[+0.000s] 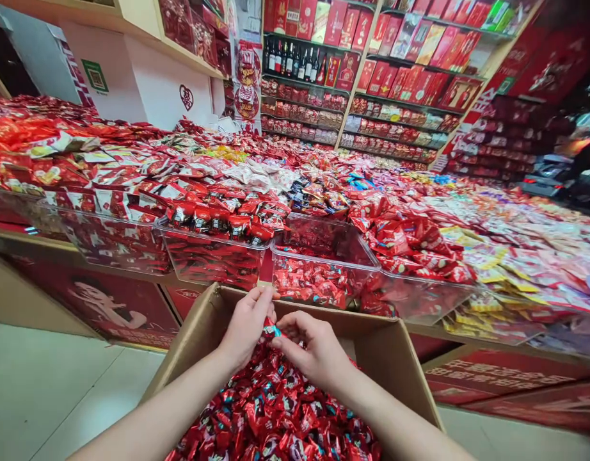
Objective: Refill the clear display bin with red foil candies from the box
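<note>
Between my two hands is a small wrapped candy (271, 330), red with a teal patch. My left hand (249, 325) has its fingers closed at the candy's left side, partly hiding it. From the right, the thumb and fingers of my right hand (310, 346) pinch the candy's other end. Both hands hover inside an open cardboard box (379, 346), above a heap of red-wrapped candies (280, 410). Just beyond the box stands a clear plastic bin (326, 261), filled partway with similar red candies.
Next to that bin, another clear bin (213, 253) is heaped with red and black packets. Red packets (410, 246) overflow a bin on the right. Behind lies a wide display of sweets, with shelves (304, 86) of bottles and boxes at the back. Pale floor tiles (59, 390) show at left.
</note>
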### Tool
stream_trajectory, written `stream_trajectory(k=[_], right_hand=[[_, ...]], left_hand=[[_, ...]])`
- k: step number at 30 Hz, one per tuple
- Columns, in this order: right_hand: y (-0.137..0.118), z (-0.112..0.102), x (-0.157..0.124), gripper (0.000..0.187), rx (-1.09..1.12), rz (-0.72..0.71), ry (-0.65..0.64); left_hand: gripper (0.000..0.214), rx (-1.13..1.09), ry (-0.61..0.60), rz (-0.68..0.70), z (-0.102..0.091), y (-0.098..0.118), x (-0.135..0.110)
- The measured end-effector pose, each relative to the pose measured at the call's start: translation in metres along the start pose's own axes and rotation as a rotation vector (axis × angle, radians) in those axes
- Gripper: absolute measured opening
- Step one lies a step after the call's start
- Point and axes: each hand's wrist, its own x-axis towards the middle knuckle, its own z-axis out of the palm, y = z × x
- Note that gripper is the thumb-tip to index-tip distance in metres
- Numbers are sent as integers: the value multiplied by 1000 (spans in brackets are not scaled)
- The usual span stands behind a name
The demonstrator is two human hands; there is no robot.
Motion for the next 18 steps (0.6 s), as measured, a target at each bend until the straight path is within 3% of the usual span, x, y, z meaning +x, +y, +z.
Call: stream_trajectory(k=[5, 7, 9, 12, 15, 17, 18], right_hand=[[20, -11, 9, 15, 254, 74, 66], [21, -11, 6, 18, 377, 126, 90], [14, -17, 3, 17, 335, 106, 118], [-15, -47, 10, 16, -44, -138, 273], [-47, -95, 48, 25, -466, -331, 473], [-53, -120, 88, 29, -742, -199, 426], [-50, -127, 110, 30, -873, -70, 297]], left_hand=[[22, 185, -265, 12, -1, 2, -3], [21, 182, -262, 14, -1, 2, -3], [20, 101, -251, 8, -1, 3, -3], [27, -21, -246, 0, -3, 3, -1], [25, 130, -201, -2, -4, 0, 3], [20, 285, -222, -3, -3, -5, 4], [19, 352, -250, 8, -3, -7, 4]])
